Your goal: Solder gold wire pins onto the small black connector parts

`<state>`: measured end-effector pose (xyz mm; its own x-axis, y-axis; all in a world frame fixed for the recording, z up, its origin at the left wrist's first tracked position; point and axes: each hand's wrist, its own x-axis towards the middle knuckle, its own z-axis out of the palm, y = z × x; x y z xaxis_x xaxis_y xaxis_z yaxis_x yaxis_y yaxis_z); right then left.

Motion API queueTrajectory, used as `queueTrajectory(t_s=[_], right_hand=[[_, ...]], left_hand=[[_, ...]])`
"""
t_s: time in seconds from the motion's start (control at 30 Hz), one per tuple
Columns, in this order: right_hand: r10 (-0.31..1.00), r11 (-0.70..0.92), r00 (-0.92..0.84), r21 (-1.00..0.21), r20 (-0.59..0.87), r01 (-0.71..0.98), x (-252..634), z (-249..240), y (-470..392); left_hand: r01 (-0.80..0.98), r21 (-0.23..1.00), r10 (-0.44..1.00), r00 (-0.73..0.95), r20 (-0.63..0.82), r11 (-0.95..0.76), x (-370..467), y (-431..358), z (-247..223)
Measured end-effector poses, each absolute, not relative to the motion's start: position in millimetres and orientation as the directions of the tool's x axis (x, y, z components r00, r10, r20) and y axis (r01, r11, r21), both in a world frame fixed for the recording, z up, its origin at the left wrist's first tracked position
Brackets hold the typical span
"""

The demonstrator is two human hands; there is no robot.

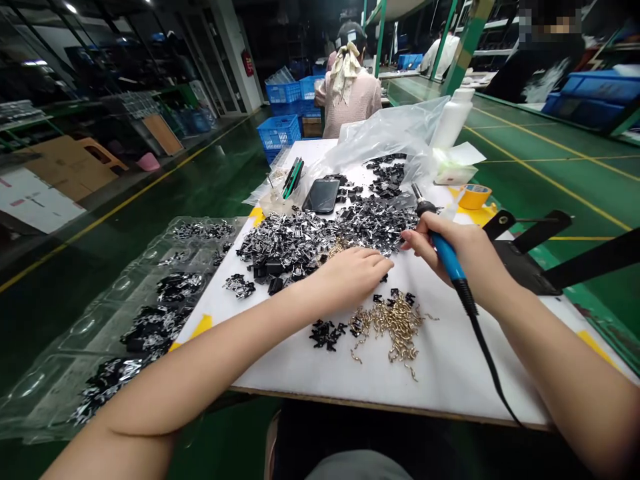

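My right hand [465, 247] is closed around the blue handle of a soldering iron [449, 259], whose metal tip points up and away to the left. Its lower fingers reach toward a large pile of small black and silver metal-legged parts [300, 240]. My left hand [357, 270] is beside that pile, fingers together and curled down; whatever they hold is hidden beneath the hand. Just in front of it lie a heap of small curved brass-coloured pieces [397, 323] and a cluster of little black parts [326, 335].
A phone [321, 195], green-handled tool [293, 179], plastic bag [385, 137], white bottle [453, 119] and yellow tape roll [474, 197] stand farther back. A black metal stand [520, 260] is at right. Clear trays [95, 333] of parts line the left. A co-worker [350, 87] sits ahead.
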<state>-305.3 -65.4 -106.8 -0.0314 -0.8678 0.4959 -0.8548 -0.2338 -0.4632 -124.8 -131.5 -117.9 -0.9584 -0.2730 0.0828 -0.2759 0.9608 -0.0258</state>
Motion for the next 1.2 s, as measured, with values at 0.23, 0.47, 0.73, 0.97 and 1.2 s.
queueTrajectory(t_s=[0.23, 0.47, 0.73, 0.97, 1.2], right_hand=[[-0.857, -0.306, 0.0, -0.509, 0.515, -0.805, -307.5, -112.4, -68.1], [-0.853, -0.504, 0.337, -0.465, 0.398, -0.728, -283.2, -136.6, -70.0], [-0.847, -0.506, 0.391, -0.323, 0.359, -0.8, -261.9, -145.8, -79.0], [-0.838, -0.53, 0.42, -0.335, 0.348, -0.779, -257.8, -146.9, -78.0], [-0.833, -0.55, 0.45, -0.396, 0.322, -0.736, -253.7, -145.1, -75.9]], left_hand=[[-0.422, 0.085, -0.43, -0.887, 0.168, 0.903, -102.9, -138.4, -96.3], [-0.336, 0.764, -0.8, -0.474, 0.368, 0.55, -80.4, -151.1, -76.8], [0.101, 0.995, -0.889, -0.457, 0.042, -0.006, -79.7, -143.1, -87.3], [0.145, 0.972, -0.843, -0.532, -0.081, -0.185, -79.3, -137.2, -87.9], [0.232, 0.936, -0.866, -0.485, -0.124, -0.264, -78.4, -138.2, -90.3]])
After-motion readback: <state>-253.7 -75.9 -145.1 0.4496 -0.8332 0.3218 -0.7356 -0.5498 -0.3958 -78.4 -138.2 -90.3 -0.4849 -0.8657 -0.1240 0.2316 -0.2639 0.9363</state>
